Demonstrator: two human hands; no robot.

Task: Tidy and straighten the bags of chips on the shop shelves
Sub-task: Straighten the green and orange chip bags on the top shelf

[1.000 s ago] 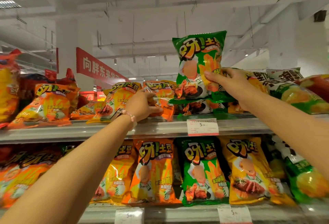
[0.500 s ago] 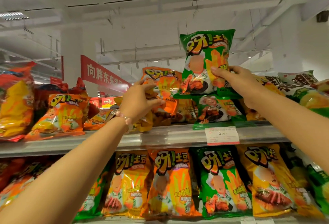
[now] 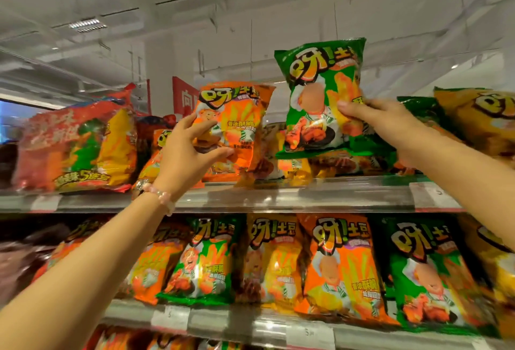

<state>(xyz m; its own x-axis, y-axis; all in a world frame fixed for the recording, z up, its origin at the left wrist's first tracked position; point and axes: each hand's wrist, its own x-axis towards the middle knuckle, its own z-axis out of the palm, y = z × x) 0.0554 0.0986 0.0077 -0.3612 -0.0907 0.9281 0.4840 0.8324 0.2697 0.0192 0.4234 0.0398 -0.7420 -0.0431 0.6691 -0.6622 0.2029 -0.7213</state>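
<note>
i have both hands raised to the top shelf of a shop display. my left hand grips an orange bag of chips, fingers curled over its left edge and thumb pressed across the lower front, holding it upright with its bottom edge at the shelf. a pale beaded bracelet sits on that wrist, just below the hand.

my right hand pinches a green bag of chips by its right side, thumb on the front and fingers tucked behind, holding it upright and clear above the bags lying under it. the two held bags stand side by side, near each other but apart, each to the inside of the hand holding it.

left of my left hand, a large red multipack leans on the same shelf. beyond my right wrist, a yellow bag lies tilted, blurred at the frame edge. below both forearms, the lower shelf carries a row of orange, green and yellow bags standing upright, some overlapping. behind the orange bag, part of a red sign shows.
</note>
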